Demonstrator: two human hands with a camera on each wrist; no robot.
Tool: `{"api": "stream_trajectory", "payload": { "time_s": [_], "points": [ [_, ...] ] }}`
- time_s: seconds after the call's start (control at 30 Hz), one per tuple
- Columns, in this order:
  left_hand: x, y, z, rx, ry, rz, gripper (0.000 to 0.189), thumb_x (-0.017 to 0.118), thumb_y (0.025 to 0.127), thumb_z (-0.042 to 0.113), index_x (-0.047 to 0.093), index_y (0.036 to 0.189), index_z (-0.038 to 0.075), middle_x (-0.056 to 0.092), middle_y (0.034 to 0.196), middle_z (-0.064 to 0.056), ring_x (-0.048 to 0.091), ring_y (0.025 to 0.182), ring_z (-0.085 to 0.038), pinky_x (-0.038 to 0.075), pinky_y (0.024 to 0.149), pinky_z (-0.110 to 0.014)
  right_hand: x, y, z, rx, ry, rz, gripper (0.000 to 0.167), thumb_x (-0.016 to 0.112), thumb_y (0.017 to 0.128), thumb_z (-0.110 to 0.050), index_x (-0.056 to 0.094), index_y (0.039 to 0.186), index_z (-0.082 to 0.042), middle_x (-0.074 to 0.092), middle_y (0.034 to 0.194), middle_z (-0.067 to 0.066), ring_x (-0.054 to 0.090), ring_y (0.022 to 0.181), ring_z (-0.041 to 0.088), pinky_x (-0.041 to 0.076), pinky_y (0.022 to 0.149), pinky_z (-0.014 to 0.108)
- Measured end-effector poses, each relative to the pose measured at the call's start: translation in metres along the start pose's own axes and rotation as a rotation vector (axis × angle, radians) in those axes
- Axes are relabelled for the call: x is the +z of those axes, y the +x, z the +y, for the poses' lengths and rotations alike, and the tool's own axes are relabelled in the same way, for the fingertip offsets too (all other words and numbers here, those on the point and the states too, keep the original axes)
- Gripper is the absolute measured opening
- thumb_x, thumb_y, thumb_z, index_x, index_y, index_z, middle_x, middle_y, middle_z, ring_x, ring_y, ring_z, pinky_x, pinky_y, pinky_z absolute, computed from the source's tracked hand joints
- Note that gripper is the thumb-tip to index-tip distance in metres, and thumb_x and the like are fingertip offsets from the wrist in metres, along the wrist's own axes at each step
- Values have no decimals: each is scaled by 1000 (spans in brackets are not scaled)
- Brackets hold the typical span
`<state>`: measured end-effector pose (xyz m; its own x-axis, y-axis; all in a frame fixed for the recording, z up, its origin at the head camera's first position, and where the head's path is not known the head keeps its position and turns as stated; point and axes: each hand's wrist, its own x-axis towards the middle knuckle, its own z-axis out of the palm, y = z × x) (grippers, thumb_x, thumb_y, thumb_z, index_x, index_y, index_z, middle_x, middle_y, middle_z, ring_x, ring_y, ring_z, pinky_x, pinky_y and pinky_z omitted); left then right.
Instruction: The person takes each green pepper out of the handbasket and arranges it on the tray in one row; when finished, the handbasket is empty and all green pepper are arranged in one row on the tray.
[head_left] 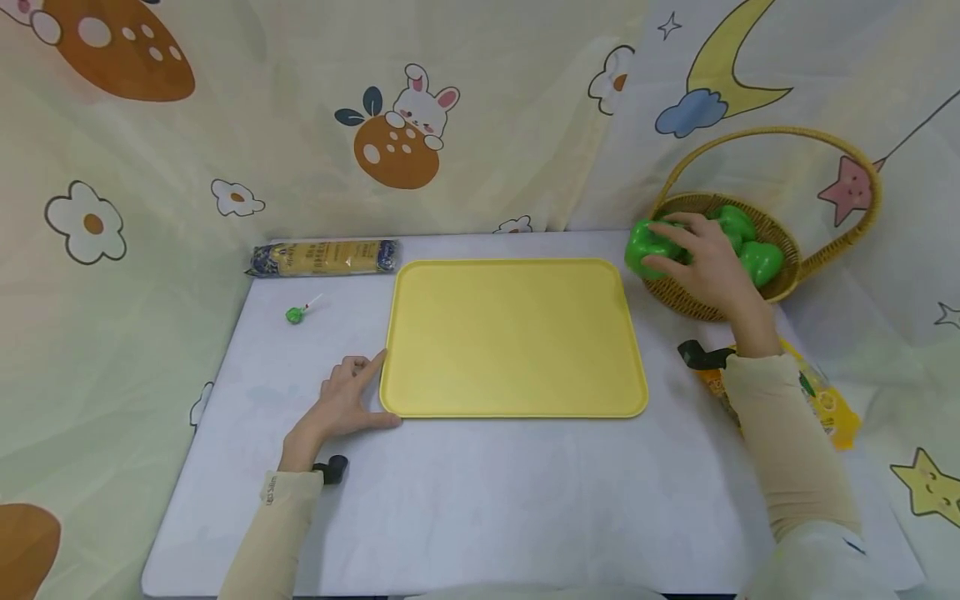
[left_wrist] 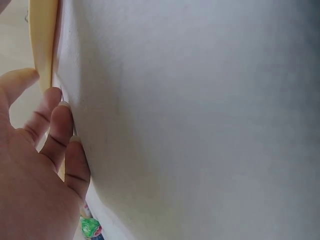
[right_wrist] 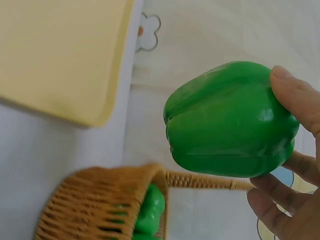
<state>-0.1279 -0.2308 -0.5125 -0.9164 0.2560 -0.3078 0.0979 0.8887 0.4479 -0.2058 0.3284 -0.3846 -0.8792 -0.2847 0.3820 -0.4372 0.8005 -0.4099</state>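
Note:
My right hand [head_left: 708,258] grips a glossy green bell pepper [right_wrist: 230,120], thumb on one side and fingers on the other. In the head view that pepper overlaps the left rim of a wicker basket [head_left: 678,297]; the right wrist view shows it above the basket. More green bell peppers [head_left: 761,262] lie inside the basket. At the near left corner of a yellow tray [head_left: 513,337], my left hand [head_left: 341,408] touches the edges, index finger at the left side and thumb at the front.
A long wrapped packet [head_left: 322,258] lies at the back left, with a green lollipop [head_left: 295,315] in front of it. Under my right forearm is a yellow-orange bag [head_left: 832,412], partly hidden. The basket's tall handle [head_left: 780,131] arches above the peppers. A patterned cloth hangs behind the table.

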Motion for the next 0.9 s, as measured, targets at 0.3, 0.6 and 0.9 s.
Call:
{"api": "stream_trajectory", "payload": {
  "time_s": [0.3, 0.6, 0.9],
  "points": [
    [0, -2, 1, 12, -7, 16, 123, 85, 64, 68, 21, 161, 29, 37, 138, -14, 37, 119, -33, 34, 99, -55, 36, -8, -17, -72, 37, -73, 51, 80, 84, -13, 62, 131, -2, 51, 138, 28, 45, 126, 47, 37, 101, 62],
    [-2, -2, 2, 7, 21, 17, 122, 85, 64, 66, 22, 161, 27, 38, 138, -14, 38, 116, -32, 36, 97, -54, 75, -22, -30, -18, 121, -192, 49, 77, 88, -20, 62, 133, -5, 51, 138, 21, 46, 127, 40, 38, 104, 59],
    [-1, -2, 2, 0, 15, 14, 122, 86, 64, 65, 22, 161, 28, 38, 139, -15, 38, 119, -34, 36, 99, -55, 92, -25, -33, -79, 148, -139, 49, 80, 85, -17, 63, 129, -3, 54, 134, 19, 49, 123, 38, 40, 102, 56]
  ]
}}
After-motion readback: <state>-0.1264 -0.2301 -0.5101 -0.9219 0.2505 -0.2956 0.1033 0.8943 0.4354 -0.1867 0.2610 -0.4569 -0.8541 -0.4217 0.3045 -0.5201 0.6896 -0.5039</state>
